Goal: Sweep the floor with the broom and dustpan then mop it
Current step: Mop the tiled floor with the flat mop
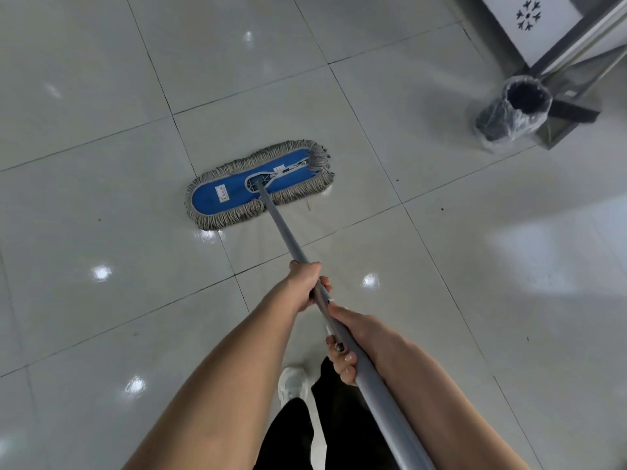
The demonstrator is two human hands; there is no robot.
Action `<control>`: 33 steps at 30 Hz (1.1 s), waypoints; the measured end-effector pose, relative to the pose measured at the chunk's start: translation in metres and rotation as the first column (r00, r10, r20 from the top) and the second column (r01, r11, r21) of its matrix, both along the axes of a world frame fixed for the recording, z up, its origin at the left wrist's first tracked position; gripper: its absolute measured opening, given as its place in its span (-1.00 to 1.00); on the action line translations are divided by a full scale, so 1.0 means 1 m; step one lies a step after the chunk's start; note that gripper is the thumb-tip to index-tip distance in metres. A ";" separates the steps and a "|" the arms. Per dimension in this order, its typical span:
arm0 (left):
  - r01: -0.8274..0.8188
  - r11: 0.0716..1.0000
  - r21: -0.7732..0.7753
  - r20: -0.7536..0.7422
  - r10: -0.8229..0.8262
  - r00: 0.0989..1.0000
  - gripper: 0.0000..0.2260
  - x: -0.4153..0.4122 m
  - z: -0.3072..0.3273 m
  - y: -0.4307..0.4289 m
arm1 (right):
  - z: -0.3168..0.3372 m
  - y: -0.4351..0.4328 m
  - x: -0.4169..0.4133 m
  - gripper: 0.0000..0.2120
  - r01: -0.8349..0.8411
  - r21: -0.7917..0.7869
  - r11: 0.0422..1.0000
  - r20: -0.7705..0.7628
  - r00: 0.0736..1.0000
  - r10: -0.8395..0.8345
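Flat blue mop head (259,184), grey-fringed, lies flat on floor (101,164).

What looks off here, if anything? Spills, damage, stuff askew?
Nothing spilled or broken. Minor only: a few small dark specks remain on the floor tiles right of the mop head. The lined bin stands upright. Left hand and right hand both grip the mop handle.
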State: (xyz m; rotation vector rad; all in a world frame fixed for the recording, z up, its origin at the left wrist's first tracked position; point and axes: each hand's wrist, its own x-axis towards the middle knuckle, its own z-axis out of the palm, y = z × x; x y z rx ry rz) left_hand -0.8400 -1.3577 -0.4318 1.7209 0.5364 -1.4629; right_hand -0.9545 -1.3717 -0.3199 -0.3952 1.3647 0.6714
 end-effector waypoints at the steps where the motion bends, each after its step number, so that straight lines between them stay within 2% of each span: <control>1: -0.005 1.000 0.001 0.005 0.005 1.000 -0.88 0.010 0.000 -0.010 | 0.000 -0.012 0.010 -0.48 -0.003 0.009 1.000 0.002 1.000 0.003; 11: -0.088 0.996 0.034 0.017 0.087 0.996 -0.85 0.109 0.004 -0.144 | -0.002 -0.159 0.107 -0.49 -0.081 0.037 0.996 0.041 0.996 0.080; 17: -0.134 0.991 0.023 0.023 0.133 0.991 -0.85 0.151 0.003 -0.193 | 0.000 -0.218 0.152 -0.47 -0.137 0.062 0.989 0.046 0.990 0.134; 23: -0.146 0.989 0.002 0.026 0.146 0.989 -0.80 0.198 -0.002 -0.217 | -0.001 -0.246 0.200 -0.48 -0.133 0.061 0.989 0.036 0.991 0.131; 27: -0.124 0.992 -0.005 0.018 0.124 0.992 -0.84 0.230 -0.007 -0.225 | -0.006 -0.251 0.229 -0.46 -0.086 0.041 0.995 0.054 0.995 0.084; 33: -0.101 0.995 0.011 0.017 0.101 0.995 -0.87 0.234 -0.007 -0.223 | -0.007 -0.244 0.229 -0.49 -0.050 0.018 0.999 0.061 0.997 0.049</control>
